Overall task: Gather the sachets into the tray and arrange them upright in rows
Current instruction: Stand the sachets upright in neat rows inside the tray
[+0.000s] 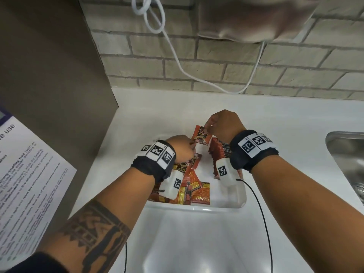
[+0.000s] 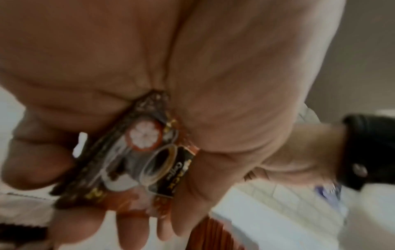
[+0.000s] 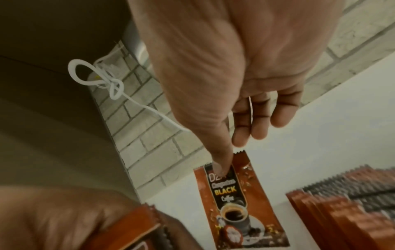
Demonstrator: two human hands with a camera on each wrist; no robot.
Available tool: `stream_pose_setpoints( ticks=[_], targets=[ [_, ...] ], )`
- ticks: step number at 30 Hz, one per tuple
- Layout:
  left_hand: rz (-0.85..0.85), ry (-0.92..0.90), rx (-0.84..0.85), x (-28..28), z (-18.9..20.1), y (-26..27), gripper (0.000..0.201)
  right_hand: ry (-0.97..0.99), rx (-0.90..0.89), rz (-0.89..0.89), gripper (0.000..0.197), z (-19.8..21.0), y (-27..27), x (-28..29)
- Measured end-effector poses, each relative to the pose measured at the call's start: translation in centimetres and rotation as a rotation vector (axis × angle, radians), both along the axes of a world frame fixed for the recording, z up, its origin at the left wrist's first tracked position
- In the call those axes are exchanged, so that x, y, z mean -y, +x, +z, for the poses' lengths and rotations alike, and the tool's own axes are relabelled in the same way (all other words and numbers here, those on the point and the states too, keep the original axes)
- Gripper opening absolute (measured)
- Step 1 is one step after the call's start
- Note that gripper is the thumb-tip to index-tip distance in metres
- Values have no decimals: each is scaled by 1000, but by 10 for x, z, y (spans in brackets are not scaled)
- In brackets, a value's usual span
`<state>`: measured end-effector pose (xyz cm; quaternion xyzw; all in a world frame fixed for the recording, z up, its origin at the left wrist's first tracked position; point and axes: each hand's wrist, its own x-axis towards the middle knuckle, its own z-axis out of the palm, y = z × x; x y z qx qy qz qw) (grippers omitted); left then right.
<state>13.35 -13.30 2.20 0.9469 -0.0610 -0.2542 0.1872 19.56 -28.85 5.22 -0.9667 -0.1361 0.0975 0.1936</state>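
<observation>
Right hand [image 3: 218, 94] pinching one sachet [image 3: 237, 201] by top edge, hanging upright, likely bound for standing row [image 1: 220, 152] at tray's [image 1: 226, 205] right side. Left hand [image 2: 171, 84] gripping second sachet [image 2: 136, 162] in curled fingers. Loose pile [image 1: 189, 186] lying flat at tray's left.

wrists: black bands [image 1: 152, 166], white coded tags | white camera pods, black cables | left forearm: tattoo [image 1: 92, 231]

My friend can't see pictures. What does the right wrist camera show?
The right hand pinches the top of a coffee sachet that hangs upright, beside a row of standing sachets; brick wall behind.
</observation>
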Motion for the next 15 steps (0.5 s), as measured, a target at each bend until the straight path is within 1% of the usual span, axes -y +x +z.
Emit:
stream_pose_setpoints(
  ticks=[4, 5, 6, 9, 11, 13, 15],
  targets=[
    [-152, 131, -51, 19, 0, -3, 34, -65, -28, 38, 14, -10, 0, -1],
    [-194, 159, -64, 23, 0, -4, 32, -60, -24, 42, 13, -10, -1, 2],
    [-197, 171, -63, 24, 0, -5, 29, -37, -21, 41, 12, -8, -2, 5],
    [-97, 136, -11, 14, 0, -2, 26, 111, -18, 12, 10, 7, -11, 19],
    [3, 20, -8, 1, 0, -1, 29, 176, -36, 2, 9, 22, -22, 32],
    [66, -50, -27, -10, 7, -3, 30, 184, -62, 2, 4, 35, -38, 45],
    [87, -30, -26, -16, 14, -8, 28, 144, -58, 7, 2, 41, -57, 56]
  ],
)
